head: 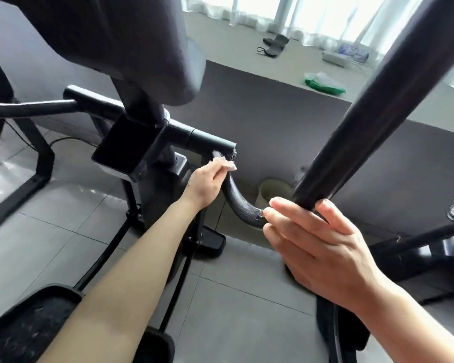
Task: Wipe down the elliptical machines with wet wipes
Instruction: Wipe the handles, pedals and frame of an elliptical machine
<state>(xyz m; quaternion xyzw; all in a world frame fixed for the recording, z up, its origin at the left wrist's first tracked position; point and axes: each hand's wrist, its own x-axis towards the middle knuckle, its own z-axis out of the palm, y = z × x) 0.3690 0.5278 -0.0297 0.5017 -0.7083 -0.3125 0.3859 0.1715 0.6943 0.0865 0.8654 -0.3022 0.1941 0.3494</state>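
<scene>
Elliptical machine (152, 142) spread across frame, black, on grey tiled floor (236, 305). Thick upright handlebar (383, 106) run from centre toward 1 o'clock; right hand (323, 247) laid against its lower end, fingers fairly straight, nothing clamped. Curved handle (236, 197) at centre; near its top, at 11 o'clock of bend, wet wipe (227, 165) pinched in left hand (207, 182) and pressed on tube. Green-and-white bag (324, 82) seen on floor at 1 o'clock.

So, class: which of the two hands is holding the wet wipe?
The left hand: it pinches the white wet wipe against the curved handlebar. The right hand holds none.
</scene>
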